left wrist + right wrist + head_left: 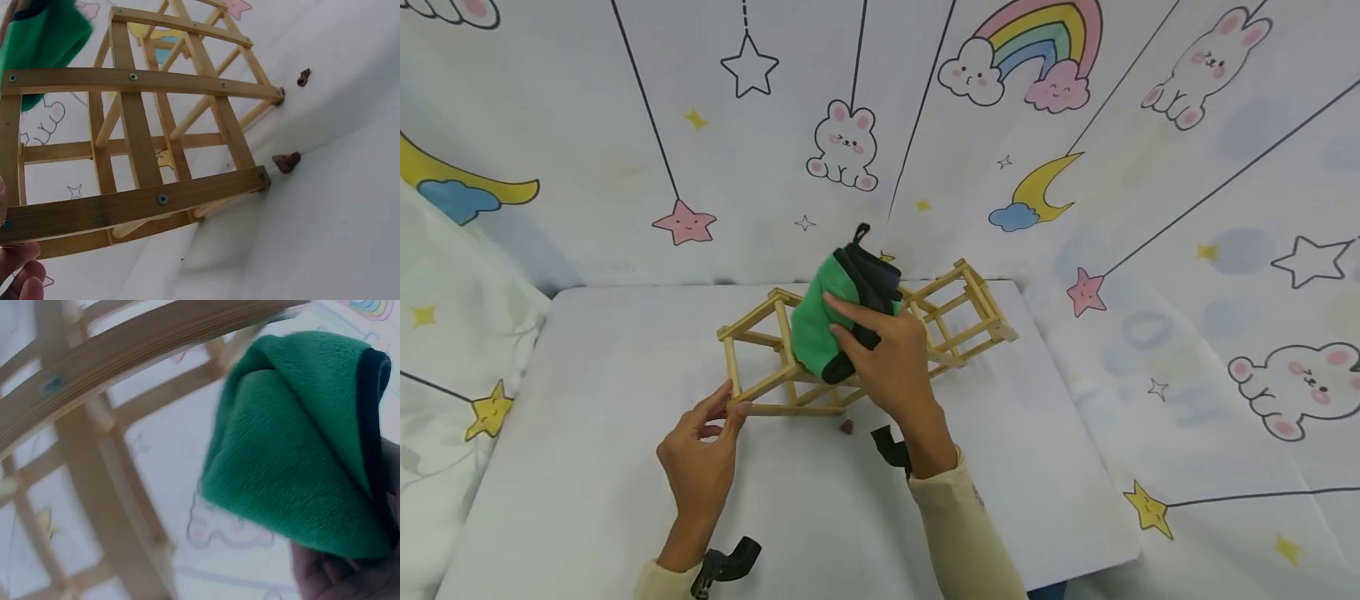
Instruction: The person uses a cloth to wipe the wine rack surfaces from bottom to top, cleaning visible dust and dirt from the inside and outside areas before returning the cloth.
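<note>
A light wooden rack (797, 410) of slats and rods, joined with screws, stands on the white tabletop. My left hand (703, 454) pinches its near left corner between thumb and fingers. In my right hand (895, 358) is a folded green cloth (811, 327) with black edging and a small loop, held over the middle of the rack. The right wrist view shows the plush cloth (287, 456) bunched in the fingers, close beside a blurred wooden slat (94, 381). Fingertips (22, 253) show under the rack's slat in the left wrist view.
A small brown lump (846, 427) lies on the white tabletop (587, 467) by the rack's near side; another brown piece (304, 77) shows in the left wrist view. Behind the table hangs a white printed sheet (760, 167). Black wrist mounts (733, 560) stick out from the sleeves.
</note>
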The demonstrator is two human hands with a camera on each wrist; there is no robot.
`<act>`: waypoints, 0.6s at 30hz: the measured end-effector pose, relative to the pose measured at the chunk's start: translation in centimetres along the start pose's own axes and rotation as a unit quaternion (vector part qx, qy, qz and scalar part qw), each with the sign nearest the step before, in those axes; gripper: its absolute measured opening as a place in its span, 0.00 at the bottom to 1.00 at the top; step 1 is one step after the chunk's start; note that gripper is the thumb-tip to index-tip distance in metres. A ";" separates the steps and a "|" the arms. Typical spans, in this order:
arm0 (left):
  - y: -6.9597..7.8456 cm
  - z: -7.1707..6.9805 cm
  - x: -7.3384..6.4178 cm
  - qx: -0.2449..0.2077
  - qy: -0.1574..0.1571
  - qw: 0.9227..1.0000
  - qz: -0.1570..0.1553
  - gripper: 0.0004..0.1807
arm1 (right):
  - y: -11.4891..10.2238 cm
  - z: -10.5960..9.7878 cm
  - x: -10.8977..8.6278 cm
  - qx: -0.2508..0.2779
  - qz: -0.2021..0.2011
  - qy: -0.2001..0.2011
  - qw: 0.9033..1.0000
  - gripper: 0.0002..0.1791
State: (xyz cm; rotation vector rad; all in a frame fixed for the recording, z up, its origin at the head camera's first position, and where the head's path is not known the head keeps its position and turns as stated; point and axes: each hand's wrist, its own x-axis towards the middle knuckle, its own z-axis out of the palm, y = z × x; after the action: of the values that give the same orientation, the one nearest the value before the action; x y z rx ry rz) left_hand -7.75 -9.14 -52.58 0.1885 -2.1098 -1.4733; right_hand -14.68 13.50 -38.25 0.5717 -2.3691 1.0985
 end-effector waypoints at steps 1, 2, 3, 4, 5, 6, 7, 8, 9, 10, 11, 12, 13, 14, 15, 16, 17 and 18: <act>0.0 0.0 -0.1 -0.012 -0.003 1.000 -0.009 0.26 | -0.2 0.4 0.8 0.010 -0.019 -0.003 1.000 0.20; 0.0 0.0 -0.1 -0.022 -0.005 1.000 -0.015 0.27 | -0.5 0.8 1.6 0.020 -0.035 -0.009 0.999 0.20; -0.1 0.0 -0.2 -0.032 -0.008 0.999 -0.019 0.27 | -0.7 1.2 2.4 0.028 -0.048 -0.018 0.998 0.20; -0.1 0.1 -0.2 -0.040 -0.010 0.999 -0.021 0.28 | -0.9 1.6 3.2 0.034 -0.060 -0.027 0.997 0.20; -0.2 0.1 -0.2 -0.046 -0.012 0.999 -0.021 0.28 | -1.1 2.0 4.0 0.040 -0.068 -0.037 0.996 0.20; -0.2 0.1 -0.2 -0.050 -0.015 0.998 -0.021 0.28 | -1.3 2.4 4.7 0.048 -0.073 -0.048 0.995 0.20; -0.3 0.1 -0.1 -0.054 -0.017 0.998 -0.021 0.27 | -1.5 2.7 5.3 0.055 -0.075 -0.059 0.994 0.20; -0.3 0.1 -0.1 -0.056 -0.019 0.998 -0.020 0.27 | -1.8 3.0 5.9 0.062 -0.074 -0.068 0.993 0.21; -0.4 0.1 0.0 -0.056 -0.019 0.998 -0.017 0.26 | -2.0 3.3 6.4 0.065 -0.071 -0.077 0.992 0.21; -0.5 0.0 0.0 -0.057 -0.020 0.998 -0.016 0.26 | -2.2 3.7 6.8 0.066 -0.067 -0.084 0.992 0.21; -0.6 0.0 0.1 -0.057 -0.021 0.998 -0.015 0.26 | -2.3 4.0 7.1 0.064 -0.062 -0.087 0.992 0.21; -0.7 0.0 0.1 -0.058 -0.022 0.998 -0.014 0.26 | -2.4 4.3 7.3 0.057 -0.054 -0.089 0.993 0.21; -0.8 0.0 0.1 -0.058 -0.023 0.998 -0.013 0.26 | -2.5 4.5 7.4 0.046 -0.044 -0.089 0.994 0.21; -0.9 0.0 0.1 -0.057 -0.023 0.998 -0.011 0.26 | -2.5 4.8 7.4 0.030 -0.032 -0.090 0.995 0.21; -0.9 0.0 0.1 -0.055 -0.023 0.998 -0.010 0.26 | -2.4 5.0 7.4 0.015 -0.014 -0.097 0.995 0.21; -1.0 -0.1 0.1 -0.056 -0.024 0.998 -0.010 0.26 | -2.4 5.0 7.3 0.003 0.006 -0.111 0.994 0.20; -1.0 -0.1 0.1 -0.056 -0.023 0.998 -0.009 0.26 | -2.2 5.1 7.2 -0.008 0.030 -0.133 0.991 0.20; -1.0 -0.2 0.1 -0.057 -0.023 0.998 -0.010 0.26 | -2.1 4.9 7.1 -0.015 0.053 -0.165 0.985 0.20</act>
State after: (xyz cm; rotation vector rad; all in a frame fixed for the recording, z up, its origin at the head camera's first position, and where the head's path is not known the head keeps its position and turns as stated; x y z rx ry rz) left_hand -7.97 -9.71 -53.38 0.1341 -2.0583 -1.6173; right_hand -20.47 7.15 -35.81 0.6659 -2.7236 1.0795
